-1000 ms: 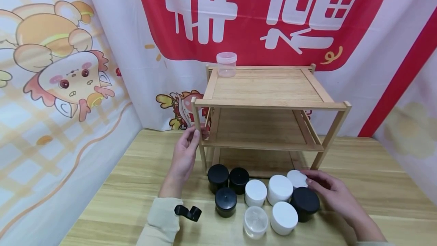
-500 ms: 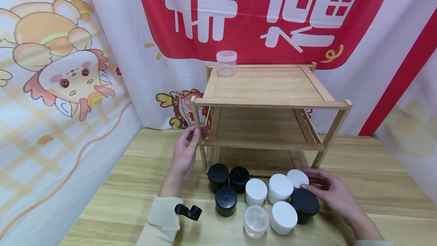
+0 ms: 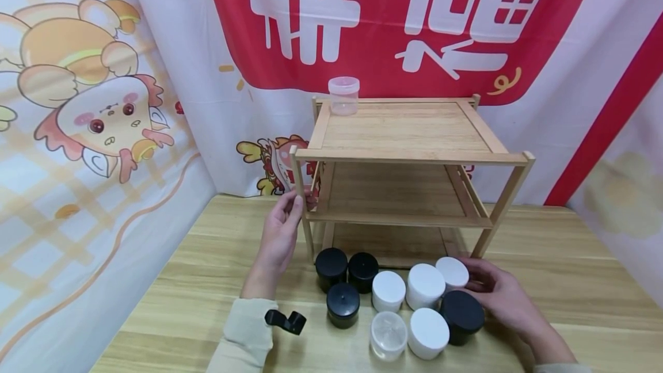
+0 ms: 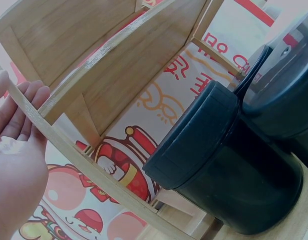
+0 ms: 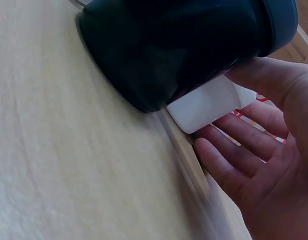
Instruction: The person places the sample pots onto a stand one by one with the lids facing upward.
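In the head view my left hand (image 3: 282, 229) grips the front left post (image 3: 298, 189) of a three-tier wooden rack (image 3: 409, 157). The left wrist view shows the fingers on one side of that post and the thumb on the other. My right hand (image 3: 505, 295) is beside a small white-lidded jar (image 3: 452, 272) at the rack's front right. Its fingers extend along the far side of this jar, while the thumb lies between it and a large black jar (image 3: 463, 312). In the right wrist view the black jar (image 5: 179, 45) hides the thumb tip.
Near the rack's front stand black jars (image 3: 343, 305), white jars (image 3: 426, 286) and a clear jar (image 3: 388, 335). Another clear jar (image 3: 344, 95) sits on the top shelf at the back left. Fabric printed in red and white (image 3: 383, 27) hangs behind the rack.
My right thumb has slid from the small white jar's lid into the space beside the large black jar. The black jar and front white jar have shifted slightly toward me. My left hand stays put.
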Available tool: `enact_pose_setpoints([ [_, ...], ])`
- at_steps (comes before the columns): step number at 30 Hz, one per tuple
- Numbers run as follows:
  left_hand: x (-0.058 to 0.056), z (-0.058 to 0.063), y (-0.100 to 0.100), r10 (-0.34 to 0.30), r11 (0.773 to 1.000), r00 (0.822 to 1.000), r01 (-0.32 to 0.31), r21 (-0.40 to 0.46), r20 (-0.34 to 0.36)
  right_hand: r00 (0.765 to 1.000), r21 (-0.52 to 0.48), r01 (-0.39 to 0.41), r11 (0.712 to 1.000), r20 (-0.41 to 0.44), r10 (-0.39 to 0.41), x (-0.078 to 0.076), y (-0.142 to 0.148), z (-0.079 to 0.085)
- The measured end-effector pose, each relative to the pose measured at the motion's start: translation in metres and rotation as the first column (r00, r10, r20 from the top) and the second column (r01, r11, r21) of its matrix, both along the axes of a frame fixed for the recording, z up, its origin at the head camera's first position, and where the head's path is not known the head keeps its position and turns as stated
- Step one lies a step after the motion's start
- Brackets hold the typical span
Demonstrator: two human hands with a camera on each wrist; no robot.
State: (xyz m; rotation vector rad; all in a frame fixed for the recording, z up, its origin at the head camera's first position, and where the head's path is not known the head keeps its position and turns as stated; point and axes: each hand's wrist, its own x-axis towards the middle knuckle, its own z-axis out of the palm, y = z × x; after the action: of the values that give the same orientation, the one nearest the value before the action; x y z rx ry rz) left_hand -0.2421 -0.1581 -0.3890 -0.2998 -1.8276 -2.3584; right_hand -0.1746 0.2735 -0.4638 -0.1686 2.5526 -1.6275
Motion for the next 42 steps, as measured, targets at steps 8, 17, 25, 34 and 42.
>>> enact_pose_setpoints([
  [8,0.000,0.000,0.001,0.007,1.000,1.000,-0.007,0.008,-0.001,1.000,0.034,0.012,0.999,0.001,-0.012,0.000,-0.001,0.001],
  [17,0.001,0.001,0.001,0.007,1.000,1.000,-0.007,0.013,-0.002,0.996,0.082,0.048,0.995,-0.076,-0.042,0.004,0.001,0.012],
  [25,0.002,0.000,0.000,0.002,1.000,1.000,-0.002,0.015,-0.002,0.998,0.125,0.059,0.990,-0.033,-0.055,0.008,0.007,0.027],
  [34,0.003,-0.001,0.000,-0.006,1.000,1.000,0.006,0.000,0.002,0.992,0.116,0.049,0.992,-0.125,-0.034,0.016,0.006,0.046],
  [42,0.003,-0.001,0.001,0.006,1.000,1.000,-0.006,0.017,-0.005,0.985,0.114,0.066,0.991,-0.167,-0.046,0.022,0.005,0.062],
])
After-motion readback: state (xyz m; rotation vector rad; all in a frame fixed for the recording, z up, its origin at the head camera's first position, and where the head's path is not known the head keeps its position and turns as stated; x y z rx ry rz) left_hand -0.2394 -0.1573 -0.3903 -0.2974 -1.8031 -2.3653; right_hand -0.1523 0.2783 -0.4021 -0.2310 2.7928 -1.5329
